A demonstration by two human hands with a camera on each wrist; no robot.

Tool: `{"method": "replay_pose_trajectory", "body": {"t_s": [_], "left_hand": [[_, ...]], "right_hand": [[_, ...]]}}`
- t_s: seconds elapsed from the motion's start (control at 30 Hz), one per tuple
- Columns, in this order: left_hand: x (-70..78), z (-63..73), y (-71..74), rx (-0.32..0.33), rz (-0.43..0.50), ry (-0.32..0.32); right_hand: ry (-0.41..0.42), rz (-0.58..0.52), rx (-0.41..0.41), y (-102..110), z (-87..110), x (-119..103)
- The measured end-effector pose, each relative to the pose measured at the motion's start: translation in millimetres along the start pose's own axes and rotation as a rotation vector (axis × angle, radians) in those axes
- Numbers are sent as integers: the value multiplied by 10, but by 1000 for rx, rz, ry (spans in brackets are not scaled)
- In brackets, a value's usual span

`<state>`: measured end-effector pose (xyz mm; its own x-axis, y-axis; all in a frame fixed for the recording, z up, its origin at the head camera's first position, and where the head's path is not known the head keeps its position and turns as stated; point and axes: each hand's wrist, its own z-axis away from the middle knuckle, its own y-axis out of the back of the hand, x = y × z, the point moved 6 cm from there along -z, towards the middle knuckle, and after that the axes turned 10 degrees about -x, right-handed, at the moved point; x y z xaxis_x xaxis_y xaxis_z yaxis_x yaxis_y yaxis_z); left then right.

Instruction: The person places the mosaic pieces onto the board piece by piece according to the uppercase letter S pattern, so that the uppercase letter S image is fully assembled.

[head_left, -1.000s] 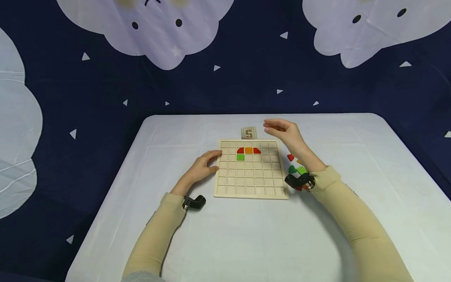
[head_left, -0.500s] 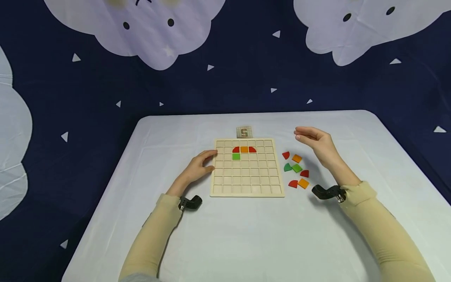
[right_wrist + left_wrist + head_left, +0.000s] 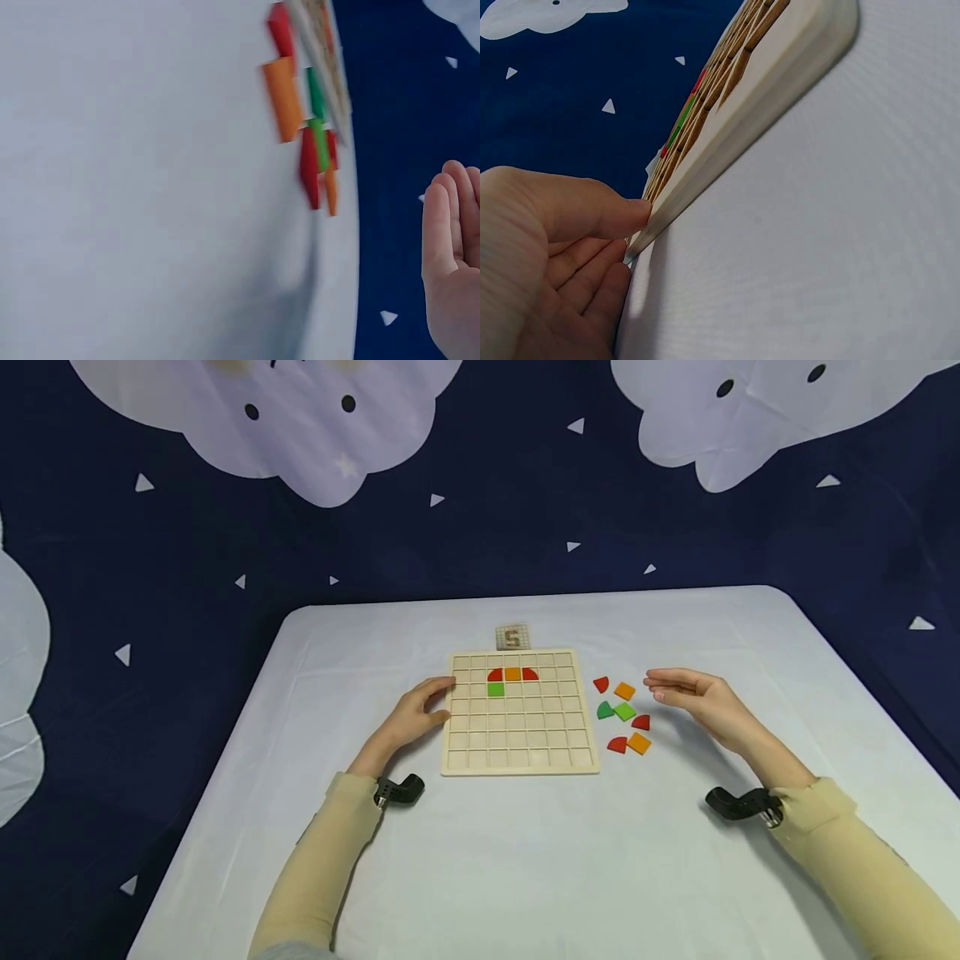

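A wooden grid board (image 3: 528, 739) lies on the table, and the fingertips and thumb of my left hand (image 3: 411, 714) rest against its left edge. In the left wrist view the thumb (image 3: 622, 216) meets the board's side. Near the board's top sit a red quarter-circle tile (image 3: 495, 675), an orange square tile (image 3: 512, 674) and another red quarter-circle tile (image 3: 530, 674) in a row, with a green square tile (image 3: 496, 690) below the left one. My right hand (image 3: 708, 702) hovers with extended fingers, holding nothing, right of several loose tiles.
Loose beside the board are red quarter-circles (image 3: 641, 723), orange squares (image 3: 639, 743), a dark green quarter-circle (image 3: 605, 711) and a light green square (image 3: 625, 712). Behind the board lies a small pattern card (image 3: 512, 637). A dark blue curtain (image 3: 517, 560) hangs beyond the white table (image 3: 480, 868).
My right hand has moved from beside the card rightward and toward me, past the loose tiles. My left hand stays at the board's edge. The head view has shifted slightly.
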<state>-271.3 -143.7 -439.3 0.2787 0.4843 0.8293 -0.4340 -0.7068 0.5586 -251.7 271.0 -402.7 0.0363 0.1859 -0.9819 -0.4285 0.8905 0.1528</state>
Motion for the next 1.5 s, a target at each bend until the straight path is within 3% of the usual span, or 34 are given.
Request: {"method": "replay_pose_trajectory", "body": {"t_s": [0.27, 0.47, 0.67, 0.87, 0.9, 0.97, 1.17, 1.2, 1.5], "left_hand": [[-10, 12, 5, 3, 27, -4], [43, 18, -2, 5, 35, 1], [332, 110, 42, 0, 38, -13], [69, 28, 11, 2, 22, 0], [30, 18, 6, 4, 17, -7], [122, 51, 15, 2, 27, 0], [58, 40, 11, 2, 20, 5], [-5, 20, 3, 4, 16, 4], [7, 17, -1, 0, 6, 8]], "right_hand": [[-5, 16, -104, -61, 23, 211], [-11, 260, -78, -11, 38, 312], [25, 486, -50, 2, 31, 344], [125, 672, -28, -48, 39, 297], [134, 685, -23, -54, 42, 295], [152, 710, -13, -69, 49, 291], [201, 760, 16, -85, 39, 286], [199, 764, 18, -84, 39, 282], [126, 700, 90, 37, 61, 68]]}}
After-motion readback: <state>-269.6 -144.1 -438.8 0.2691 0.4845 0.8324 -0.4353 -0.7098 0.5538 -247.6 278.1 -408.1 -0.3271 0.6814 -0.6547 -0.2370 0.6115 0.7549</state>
